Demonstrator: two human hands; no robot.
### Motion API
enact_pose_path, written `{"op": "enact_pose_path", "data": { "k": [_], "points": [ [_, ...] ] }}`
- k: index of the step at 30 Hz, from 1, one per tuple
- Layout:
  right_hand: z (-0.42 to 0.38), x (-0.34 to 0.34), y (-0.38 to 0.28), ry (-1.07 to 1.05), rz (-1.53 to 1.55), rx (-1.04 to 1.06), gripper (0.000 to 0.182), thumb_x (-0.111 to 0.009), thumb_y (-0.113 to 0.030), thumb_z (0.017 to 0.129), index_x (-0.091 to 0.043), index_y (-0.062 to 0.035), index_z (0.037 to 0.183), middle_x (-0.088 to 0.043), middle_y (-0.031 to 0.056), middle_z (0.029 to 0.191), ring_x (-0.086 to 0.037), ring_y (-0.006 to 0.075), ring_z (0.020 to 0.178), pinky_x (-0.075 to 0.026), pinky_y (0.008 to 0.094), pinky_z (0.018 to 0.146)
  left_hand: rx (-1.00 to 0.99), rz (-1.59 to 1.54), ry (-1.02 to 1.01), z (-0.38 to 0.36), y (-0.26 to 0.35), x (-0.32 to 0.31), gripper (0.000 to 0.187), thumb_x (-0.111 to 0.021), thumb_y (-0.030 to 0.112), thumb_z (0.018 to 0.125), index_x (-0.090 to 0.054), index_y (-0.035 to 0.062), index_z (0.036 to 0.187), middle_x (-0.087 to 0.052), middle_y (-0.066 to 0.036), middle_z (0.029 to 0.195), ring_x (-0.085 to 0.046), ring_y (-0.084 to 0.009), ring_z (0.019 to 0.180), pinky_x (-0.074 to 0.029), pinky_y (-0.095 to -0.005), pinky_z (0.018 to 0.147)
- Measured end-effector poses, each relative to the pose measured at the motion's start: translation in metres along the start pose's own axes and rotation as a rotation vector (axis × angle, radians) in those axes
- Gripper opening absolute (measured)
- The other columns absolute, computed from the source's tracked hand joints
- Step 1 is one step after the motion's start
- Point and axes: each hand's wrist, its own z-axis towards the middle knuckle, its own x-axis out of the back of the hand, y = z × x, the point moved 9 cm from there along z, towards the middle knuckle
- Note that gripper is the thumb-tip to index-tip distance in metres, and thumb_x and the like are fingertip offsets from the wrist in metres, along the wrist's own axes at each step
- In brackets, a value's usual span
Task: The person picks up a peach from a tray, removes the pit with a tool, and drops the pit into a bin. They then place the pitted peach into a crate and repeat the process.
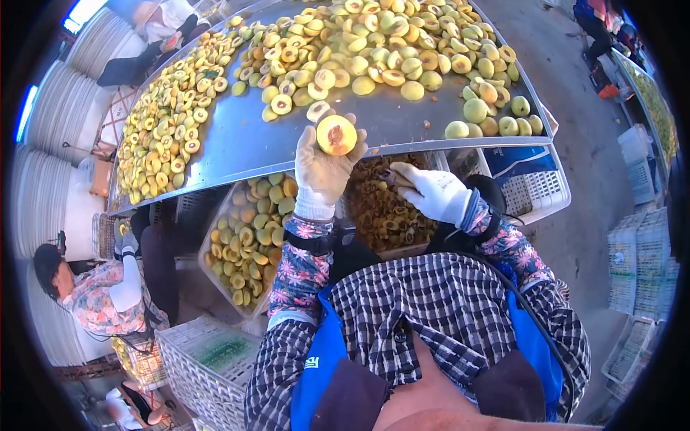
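My left hand (323, 169), in a white work glove, holds up a yellow peach half (337, 135) at the table's near edge. Its cut face is toward me, with a reddish-brown pit hollow in the middle. My right hand (438, 194), also gloved, is closed above a crate of brown pits and scraps (388, 215). A small dark tip shows at its fingertips, too little to identify. Beyond my hands, many cut peach halves (359, 57) lie heaped on the metal table (251, 140). Several whole greenish peaches (496, 123) sit at its right corner.
Left of my legs stands a crate full of peaches (248, 244). A stacked white crate (215, 359) is at lower left, with another crate (532, 194) under the table's right side. A co-worker (108, 287) sits at the left. More crates (640, 258) stand far right.
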Motion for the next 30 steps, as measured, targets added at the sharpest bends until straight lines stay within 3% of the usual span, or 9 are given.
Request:
{"op": "enact_pose_path", "data": {
  "k": [6, 7, 12, 15, 17, 21, 24, 26, 30],
  "points": [
    [0.008, 0.039, -0.029, 0.276, 0.078, -0.020, 0.032, -0.060, -0.021, 0.089, -0.048, -0.0047, 0.114, -0.064, 0.0198, 0.084, -0.064, 0.0365, 0.079, -0.051, 0.0417, 0.067, -0.097, 0.480, 0.034, -0.017, -0.011, -0.001, 0.044, -0.045, 0.039, 0.094, -0.048, 0.0073, 0.123, -0.059, -0.016, 0.116, -0.063, -0.0273, 0.092, -0.055, -0.0359, 0.072],
    [0.012, 0.040, -0.034, 0.270, 0.051, -0.018, 0.028, -0.060, -0.021, 0.089, -0.049, -0.0049, 0.109, -0.063, 0.0191, 0.082, -0.064, 0.0359, 0.078, -0.051, 0.0417, 0.066, -0.124, 0.506, 0.051, -0.019, -0.014, -0.007, 0.042, -0.043, 0.038, 0.095, -0.047, 0.0069, 0.123, -0.059, -0.016, 0.115, -0.061, -0.0232, 0.093, -0.052, -0.0330, 0.079],
    [0.021, 0.023, -0.032, 0.289, -0.025, 0.016, 0.025, -0.057, -0.023, 0.090, -0.047, -0.0051, 0.103, -0.063, 0.0180, 0.080, -0.064, 0.0362, 0.074, -0.051, 0.0430, 0.062, -0.275, 0.441, 0.032, -0.011, -0.019, -0.004, 0.042, -0.040, 0.035, 0.097, -0.048, 0.0027, 0.122, -0.059, -0.021, 0.114, -0.057, -0.0257, 0.105, -0.049, -0.0355, 0.088],
    [0.019, 0.005, -0.029, 0.173, -0.135, -0.062, 0.030, -0.053, -0.027, 0.091, -0.046, -0.0048, 0.109, -0.064, 0.0183, 0.082, -0.064, 0.0354, 0.072, -0.052, 0.0434, 0.060, -0.291, 0.425, 0.065, -0.015, -0.022, -0.001, 0.045, -0.041, 0.040, 0.098, -0.049, 0.0004, 0.118, -0.059, -0.021, 0.110, -0.058, -0.0266, 0.102, -0.049, -0.0368, 0.088],
    [0.017, -0.003, -0.025, 0.134, -0.156, -0.078, 0.031, -0.056, -0.024, 0.089, -0.046, -0.0046, 0.111, -0.063, 0.0181, 0.086, -0.064, 0.0359, 0.072, -0.052, 0.0430, 0.061, -0.216, 0.385, 0.235, -0.022, -0.026, 0.006, 0.050, -0.042, 0.046, 0.097, -0.050, -0.0007, 0.113, -0.059, -0.021, 0.107, -0.059, -0.0258, 0.099, -0.050, -0.0357, 0.087],
    [0.017, -0.010, -0.016, 0.088, -0.195, -0.036, 0.034, -0.059, -0.021, 0.087, -0.044, -0.0044, 0.112, -0.063, 0.0183, 0.088, -0.063, 0.0370, 0.075, -0.051, 0.0431, 0.063, -0.146, 0.426, 0.254, -0.022, -0.031, 0.004, 0.052, -0.041, 0.050, 0.097, -0.050, 0.0011, 0.112, -0.061, -0.015, 0.101, -0.061, -0.0223, 0.090, -0.051, -0.0311, 0.079],
    [0.016, -0.014, -0.017, 0.118, -0.090, -0.060, 0.033, -0.059, -0.020, 0.087, -0.044, -0.0041, 0.112, -0.063, 0.0186, 0.088, -0.063, 0.0378, 0.076, -0.051, 0.0428, 0.064, -0.157, 0.435, 0.285, -0.024, -0.036, 0.010, 0.049, -0.045, 0.046, 0.097, -0.049, 0.0005, 0.113, -0.060, -0.015, 0.102, -0.062, -0.0238, 0.089, -0.052, -0.0328, 0.078],
    [0.017, -0.016, -0.016, 0.149, -0.001, -0.032, 0.033, -0.059, -0.019, 0.087, -0.044, -0.0036, 0.113, -0.063, 0.0195, 0.090, -0.063, 0.0378, 0.077, -0.051, 0.0425, 0.065, -0.308, 0.430, 0.379, -0.028, -0.027, 0.010, 0.048, -0.046, 0.045, 0.097, -0.050, 0.0001, 0.113, -0.060, -0.014, 0.104, -0.062, -0.0247, 0.090, -0.052, -0.0335, 0.079],
    [0.015, -0.004, -0.018, 0.159, -0.001, -0.024, 0.033, -0.060, -0.020, 0.087, -0.046, -0.0042, 0.112, -0.063, 0.0196, 0.085, -0.064, 0.0378, 0.075, -0.051, 0.0420, 0.064, -0.340, 0.401, 0.319, -0.030, -0.027, 0.010, 0.046, -0.046, 0.045, 0.096, -0.051, 0.0019, 0.113, -0.059, -0.014, 0.104, -0.061, -0.0267, 0.093, -0.051, -0.0362, 0.082]
  ]
}}
